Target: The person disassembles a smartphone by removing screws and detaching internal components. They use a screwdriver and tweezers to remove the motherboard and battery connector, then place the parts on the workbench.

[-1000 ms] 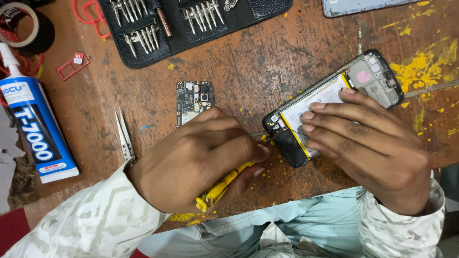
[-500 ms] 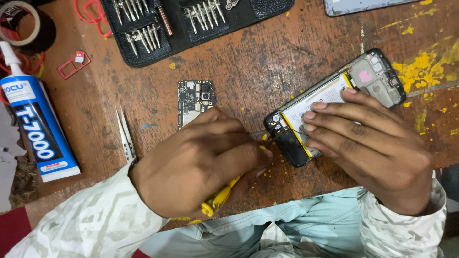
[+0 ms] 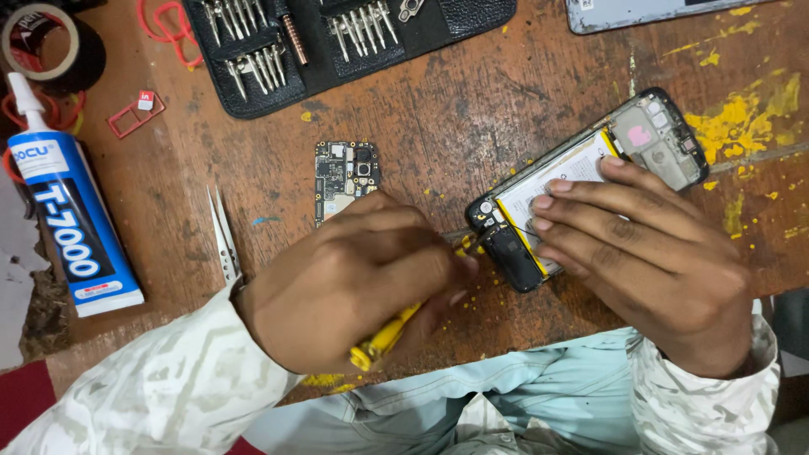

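Phone [image 3: 581,181] under right hand [image 3: 649,261] — left hand's [image 3: 354,282] screwdriver [image 3: 388,333] seemingly touching it.

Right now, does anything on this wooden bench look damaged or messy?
Yes. Yellow paint blotches stain the scratched wooden bench beside the opened black phone, and small yellow crumbs lie scattered near the yellow-handled screwdriver in the left hand.

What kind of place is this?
Probably a phone repair bench. An opened phone lies on a worn wooden table, with a loose circuit board, a case of screwdriver bits and a glue tube.
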